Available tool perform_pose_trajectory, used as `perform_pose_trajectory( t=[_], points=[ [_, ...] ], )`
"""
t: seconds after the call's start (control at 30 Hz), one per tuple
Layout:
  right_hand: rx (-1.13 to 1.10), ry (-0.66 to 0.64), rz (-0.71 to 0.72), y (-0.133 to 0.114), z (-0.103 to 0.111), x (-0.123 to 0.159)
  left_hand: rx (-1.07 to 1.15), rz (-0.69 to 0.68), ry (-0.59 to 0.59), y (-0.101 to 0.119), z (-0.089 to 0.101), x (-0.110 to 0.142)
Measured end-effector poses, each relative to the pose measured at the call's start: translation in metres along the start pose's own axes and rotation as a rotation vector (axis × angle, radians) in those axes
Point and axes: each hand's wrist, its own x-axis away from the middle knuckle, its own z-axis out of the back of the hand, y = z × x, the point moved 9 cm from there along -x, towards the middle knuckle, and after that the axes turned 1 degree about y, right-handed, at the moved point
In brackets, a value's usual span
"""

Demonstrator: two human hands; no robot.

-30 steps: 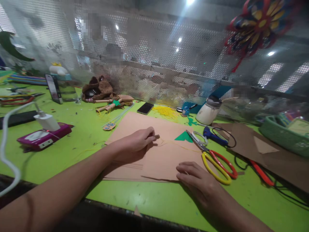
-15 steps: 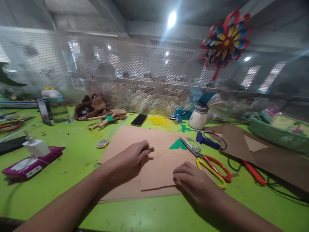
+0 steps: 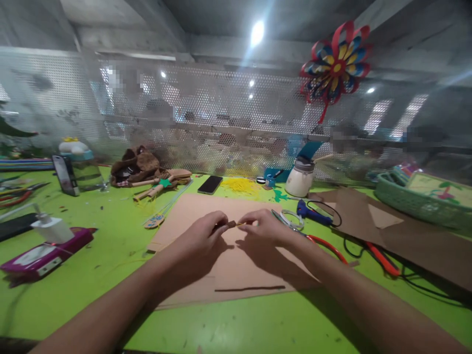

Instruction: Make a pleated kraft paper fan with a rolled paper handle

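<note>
Worktop [image 3: 236, 329] is green, its far edge running along a perforated screen [image 3: 221, 113]. At the left, toward the near edge, a purple power strip [image 3: 47, 253] carries a white plug [image 3: 53, 230]. Farther back, an upright phone [image 3: 65, 174] stands just beside a clear jar [image 3: 85, 171]. Next, near the far edge: a brown fuzzy bundle [image 3: 145, 163], with rolled cardboard pieces [image 3: 149, 191] and a green star [image 3: 164, 183] in front of it. A round patterned tag [image 3: 154, 221] lies just off the left edge of the tan card sheets [image 3: 199, 204], which occupy the middle of the worktop. Left hand [image 3: 210, 230], above the sheets, pinches a small brown piece [image 3: 231, 224] between thumb and fingers; the piece's right end sticks out. A flat black phone [image 3: 210, 184] lies beyond the sheets' far edge, yellow shreds [image 3: 241, 186] to its right. Right hand [image 3: 260, 226] faces the left across a narrow gap, thumb and forefinger pinching yellow thread [image 3: 240, 223] at the piece's right end; both hands cast shadows on the card. Right of it: silvery ring [image 3: 292, 219], white jar [image 3: 300, 178] near the far edge, blue glue gun [image 3: 313, 214], and red-handled scissors [image 3: 328, 245] partly hidden by the forearm. Brown cardboard [image 3: 354, 209] and a green basket [image 3: 394, 196] follow at far right.
</note>
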Motion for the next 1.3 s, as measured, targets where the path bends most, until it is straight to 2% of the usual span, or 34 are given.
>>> perform_pose_trajectory(
  t=[0.1,0.2,0.3,0.47,0.67,0.87,0.93,1.03,1.1,1.17,1.3],
  points=[
    [0.015,-0.038,0.000,0.009,0.031,0.018,0.000,-0.001,-0.068,0.000,0.000,-0.004],
    [0.056,-0.044,-0.047,0.029,0.058,0.044,-0.012,0.033,-0.154,0.001,-0.002,0.002],
    [0.114,-0.013,-0.122,0.050,0.073,0.069,-0.068,0.077,-0.196,0.005,-0.004,0.010],
    [0.163,-0.048,-0.207,0.067,0.073,0.093,-0.136,0.058,-0.308,0.016,-0.013,0.015],
    [0.185,-0.140,-0.248,0.073,0.063,0.103,-0.181,0.056,-0.390,0.012,-0.016,0.012],
    [0.182,-0.156,-0.281,0.083,0.069,0.108,-0.202,0.093,-0.384,0.007,-0.013,0.013],
    [0.168,-0.061,-0.271,0.084,0.082,0.108,-0.208,0.092,-0.380,0.006,-0.013,0.013],
    [0.252,0.276,-0.315,0.093,0.122,0.110,-0.225,0.075,-0.371,0.006,-0.012,0.012],
    [0.325,0.447,-0.374,0.103,0.144,0.116,-0.244,0.063,-0.371,0.007,-0.011,0.011],
    [0.357,0.535,-0.413,0.111,0.156,0.120,-0.262,0.048,-0.380,0.008,-0.011,0.011],
    [0.363,0.635,-0.433,0.119,0.166,0.125,-0.254,0.027,-0.397,0.007,-0.012,0.011]
  ],
)
